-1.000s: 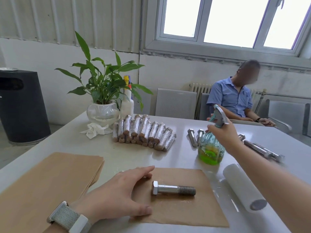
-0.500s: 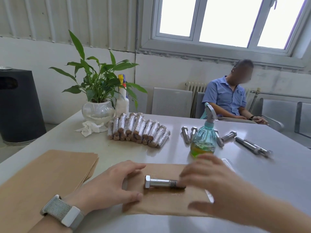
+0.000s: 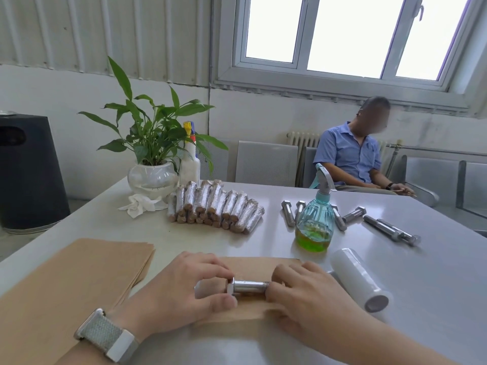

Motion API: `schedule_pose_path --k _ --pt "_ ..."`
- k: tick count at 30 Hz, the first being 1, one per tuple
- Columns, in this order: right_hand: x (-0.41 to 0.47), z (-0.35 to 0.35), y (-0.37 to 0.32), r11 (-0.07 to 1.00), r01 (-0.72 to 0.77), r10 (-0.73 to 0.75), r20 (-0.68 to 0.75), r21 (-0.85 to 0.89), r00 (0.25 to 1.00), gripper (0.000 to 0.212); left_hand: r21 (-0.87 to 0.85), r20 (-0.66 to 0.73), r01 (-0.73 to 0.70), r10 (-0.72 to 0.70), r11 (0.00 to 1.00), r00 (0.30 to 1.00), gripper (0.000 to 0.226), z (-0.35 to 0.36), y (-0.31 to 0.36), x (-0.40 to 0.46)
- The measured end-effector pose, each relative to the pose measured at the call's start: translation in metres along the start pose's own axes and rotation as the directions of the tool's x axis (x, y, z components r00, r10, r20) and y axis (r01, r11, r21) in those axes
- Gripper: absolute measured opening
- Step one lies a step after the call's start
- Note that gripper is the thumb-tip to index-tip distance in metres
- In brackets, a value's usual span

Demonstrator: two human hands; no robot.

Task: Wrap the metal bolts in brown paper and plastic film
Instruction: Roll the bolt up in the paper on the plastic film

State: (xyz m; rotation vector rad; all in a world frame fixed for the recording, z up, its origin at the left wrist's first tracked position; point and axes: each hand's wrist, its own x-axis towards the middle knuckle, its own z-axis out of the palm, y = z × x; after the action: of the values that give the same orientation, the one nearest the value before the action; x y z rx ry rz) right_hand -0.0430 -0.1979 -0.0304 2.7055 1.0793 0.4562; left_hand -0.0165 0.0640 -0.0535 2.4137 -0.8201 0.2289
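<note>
The step in hand was the first wrap, in brown paper. One hex bolt lay crosswise on a single brown paper sheet at the near edge of the table. The left hand pinched the bolt's head between thumb and fingers; the right hand grasped the threaded end, fingers curled over it.

By judgement, rolling had not begun: the paper lay flat beneath the bolt. The next move called for lifting the near paper edge over the shank and rolling the bolt away, keeping the sheet tight and square.

The plastic film roll lay just right of the sheet. Bare bolts waited beyond the spray bottle, the wrapped bolts were stacked farther back, and the spare paper stack lay to the left
</note>
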Motion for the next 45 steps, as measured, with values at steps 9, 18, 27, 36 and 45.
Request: schedule_pose_path --k 9,18,27,36,45 --pt "0.03 -0.001 0.013 0.955 -0.241 0.237 0.044 0.17 0.97 0.012 0.181 -0.069 0.012 0.001 0.983 0.998 0.072 0.005 0.004 0.006" --pt "0.037 0.005 0.013 0.891 -0.378 0.372 0.073 0.251 0.925 0.008 0.352 -0.211 0.092 -0.017 0.931 0.977 0.026 0.02 0.019 0.021" --pt "0.023 0.018 0.006 0.972 -0.215 0.235 -0.311 0.098 0.921 0.018 0.326 -0.301 0.298 -0.2 0.897 0.932 0.026 0.031 0.029 0.028" --pt "0.024 0.027 0.015 0.812 -0.276 0.337 -0.028 0.514 0.941 0.011 0.404 -0.332 0.453 -0.334 0.795 0.882 0.028 0.033 0.04 0.044" --pt "0.028 0.029 0.017 0.769 -0.325 0.354 0.056 0.551 0.934 0.007 0.611 -0.205 0.071 0.071 0.788 0.976 0.008 0.024 0.049 0.05"
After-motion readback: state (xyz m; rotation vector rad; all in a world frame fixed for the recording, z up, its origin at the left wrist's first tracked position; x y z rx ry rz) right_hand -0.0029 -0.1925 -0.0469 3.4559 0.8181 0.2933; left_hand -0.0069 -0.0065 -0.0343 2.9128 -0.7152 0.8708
